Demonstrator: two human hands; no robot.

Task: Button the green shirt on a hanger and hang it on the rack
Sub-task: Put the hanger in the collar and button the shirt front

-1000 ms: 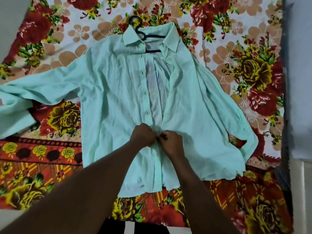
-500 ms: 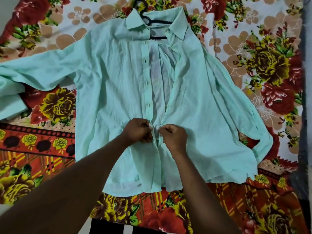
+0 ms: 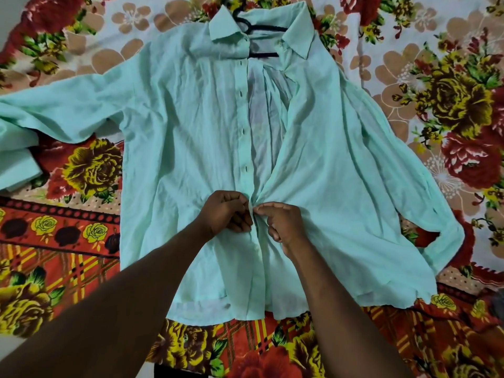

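Note:
A pale green shirt lies flat on the bed, front up, with its collar at the top. A black hanger sits inside the collar. The front stands open from the collar down to my hands, and the panels lie together below them. My left hand pinches the left placket with the buttonholes. My right hand pinches the edge of the right panel against it, thumb and forefinger meeting the left hand's fingers. Both sleeves spread out sideways.
A floral bedsheet in red, yellow and cream covers the bed under the shirt. The left sleeve's cuff end lies folded at the left edge. The bed's near edge runs along the bottom of the view.
The view has shifted so the shirt sits lower and larger. My hands stay at the same lower point of the placket, and the right hand's fingers have loosened into a pinch.

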